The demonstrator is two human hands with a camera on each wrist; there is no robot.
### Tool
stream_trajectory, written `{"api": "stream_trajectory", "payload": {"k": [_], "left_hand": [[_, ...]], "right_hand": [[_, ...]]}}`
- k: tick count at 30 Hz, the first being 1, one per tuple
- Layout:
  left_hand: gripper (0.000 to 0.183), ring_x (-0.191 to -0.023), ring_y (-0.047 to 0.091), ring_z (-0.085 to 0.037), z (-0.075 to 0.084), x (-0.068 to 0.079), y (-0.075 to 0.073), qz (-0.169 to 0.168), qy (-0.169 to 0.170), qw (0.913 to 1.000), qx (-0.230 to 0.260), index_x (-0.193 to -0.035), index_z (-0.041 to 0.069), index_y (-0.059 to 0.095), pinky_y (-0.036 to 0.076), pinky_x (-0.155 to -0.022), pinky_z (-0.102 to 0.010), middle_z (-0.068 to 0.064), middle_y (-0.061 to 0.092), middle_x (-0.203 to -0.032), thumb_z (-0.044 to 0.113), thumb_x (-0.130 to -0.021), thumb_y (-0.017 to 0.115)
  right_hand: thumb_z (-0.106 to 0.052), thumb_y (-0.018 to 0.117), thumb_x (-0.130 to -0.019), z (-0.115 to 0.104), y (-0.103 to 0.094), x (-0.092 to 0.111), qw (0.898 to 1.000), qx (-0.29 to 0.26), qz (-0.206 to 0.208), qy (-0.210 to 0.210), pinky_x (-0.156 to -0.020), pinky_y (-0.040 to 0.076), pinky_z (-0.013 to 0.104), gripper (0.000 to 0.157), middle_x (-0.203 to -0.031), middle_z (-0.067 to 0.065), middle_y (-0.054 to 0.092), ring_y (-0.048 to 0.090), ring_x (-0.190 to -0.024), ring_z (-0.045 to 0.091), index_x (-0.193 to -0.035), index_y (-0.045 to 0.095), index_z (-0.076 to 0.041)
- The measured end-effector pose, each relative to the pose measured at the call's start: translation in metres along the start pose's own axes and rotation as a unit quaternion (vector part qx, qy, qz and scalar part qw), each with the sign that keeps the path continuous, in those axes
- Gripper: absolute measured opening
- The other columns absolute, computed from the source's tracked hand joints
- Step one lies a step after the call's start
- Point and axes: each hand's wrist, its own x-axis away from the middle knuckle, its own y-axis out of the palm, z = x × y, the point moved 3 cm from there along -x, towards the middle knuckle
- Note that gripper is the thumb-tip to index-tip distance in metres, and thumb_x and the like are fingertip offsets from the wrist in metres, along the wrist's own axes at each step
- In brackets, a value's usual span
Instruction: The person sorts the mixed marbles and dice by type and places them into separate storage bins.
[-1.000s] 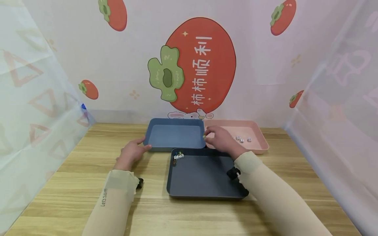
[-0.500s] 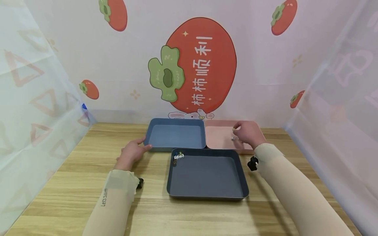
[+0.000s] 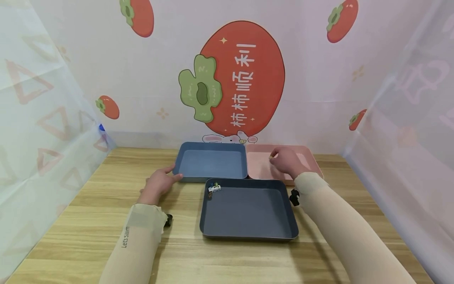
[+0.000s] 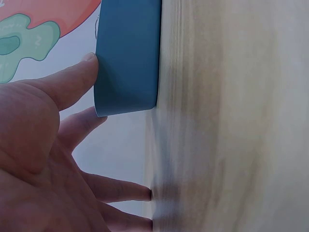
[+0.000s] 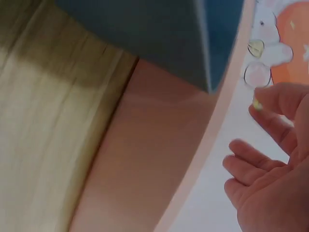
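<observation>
My right hand [image 3: 286, 161] is over the pink tray [image 3: 256, 165], pinching a tiny yellow piece [image 5: 257, 103] between thumb and forefinger. What kind of piece it is, the frames do not show. Its other fingers are loosely bent in the right wrist view. At the near left corner of the blue tray [image 3: 213, 163], my left hand [image 3: 158, 184] touches the rim with thumb and forefinger, its fingers spread. Two of its lower fingers reach down to the table in the left wrist view. White dice seen earlier in the pink tray are hidden behind my right hand.
A dark grey tray [image 3: 248, 213] sits nearest me, with white dice [image 3: 214, 189] and small coloured pieces in its far left corner. The blue and pink trays stand side by side behind it on the wooden table [image 3: 227, 258]. A printed cloth [image 3: 308, 79] hangs behind.
My right hand moved right from the border of the blue and pink trays, over the pink tray, then slightly back left. The left hand stays at the blue tray's corner.
</observation>
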Motion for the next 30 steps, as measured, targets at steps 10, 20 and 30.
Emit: {"api": "stream_trajectory", "payload": {"k": [10,20,30], "left_hand": [[0.076,-0.133,-0.01,-0.068,0.0,-0.002,0.001,-0.001,0.001,1.0,-0.002,-0.159,0.027,0.028,-0.009,-0.089,-0.087,-0.02,0.023,-0.16,0.057,-0.096,0.058],[0.074,-0.134,-0.01,-0.068,0.0,-0.002,0.001,0.003,0.001,1.0,-0.003,-0.159,0.027,0.028,-0.009,-0.089,-0.087,-0.02,0.024,-0.16,0.055,-0.097,0.058],[0.074,-0.134,-0.009,-0.068,0.0,-0.001,0.0,0.001,0.0,1.0,-0.003,-0.159,0.026,0.028,-0.008,-0.089,-0.087,-0.021,0.024,-0.16,0.053,-0.097,0.058]], "right_hand": [[-0.017,0.065,-0.097,-0.068,0.019,-0.003,0.997,0.018,-0.001,-0.08,-0.083,0.054,0.041,0.014,-0.106,0.01,0.066,0.058,-0.096,0.026,-0.105,0.072,-0.007],[-0.021,0.066,-0.098,-0.098,0.031,-0.004,0.994,0.037,-0.021,-0.101,-0.093,0.052,0.042,0.023,-0.117,0.011,0.066,0.058,-0.108,0.027,-0.113,0.072,-0.005],[-0.024,0.068,-0.097,-0.1,0.039,0.0,0.996,-0.009,-0.019,-0.092,-0.086,0.055,0.039,0.031,-0.126,0.011,0.06,0.054,-0.105,0.026,-0.123,0.069,-0.006]]}}
